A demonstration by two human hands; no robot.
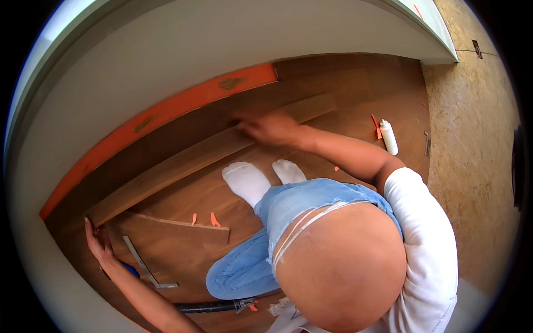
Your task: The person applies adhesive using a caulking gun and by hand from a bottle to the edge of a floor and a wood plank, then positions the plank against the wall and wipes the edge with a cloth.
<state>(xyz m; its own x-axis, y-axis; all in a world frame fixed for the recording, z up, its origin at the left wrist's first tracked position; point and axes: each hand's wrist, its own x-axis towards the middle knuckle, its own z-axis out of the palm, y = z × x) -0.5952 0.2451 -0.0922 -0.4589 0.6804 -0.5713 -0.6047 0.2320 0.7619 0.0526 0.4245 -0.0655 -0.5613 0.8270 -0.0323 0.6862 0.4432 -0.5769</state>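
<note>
Two bare hands are spread along one long brown plank (183, 165), which lies across the far side of the floor (183, 194), slanting from near left to far right. The left hand (100, 244) has its fingers nearly straight at the plank's left end; whether they grip it, I cannot tell. The right hand (270, 129) is over the plank's far-right stretch, blurred, so its hold cannot be told either. Beyond the plank, an orange strip (183, 102) runs along the foot of the pale wall (222, 39). On the near side stand two feet in white socks (248, 182), just beside the plank. Left of them lie a short board (194, 229), two small orange pieces (215, 220) by its far edge and a metal square (143, 263); nearer is a black bar-like tool (214, 306). The bent leg in jeans (239, 269) and the bare belly (341, 266) block the near floor. At right are a white bottle (389, 139), a red pencil-like stick (375, 121) and, farther right, a bare wood-chip panel (466, 139).
</note>
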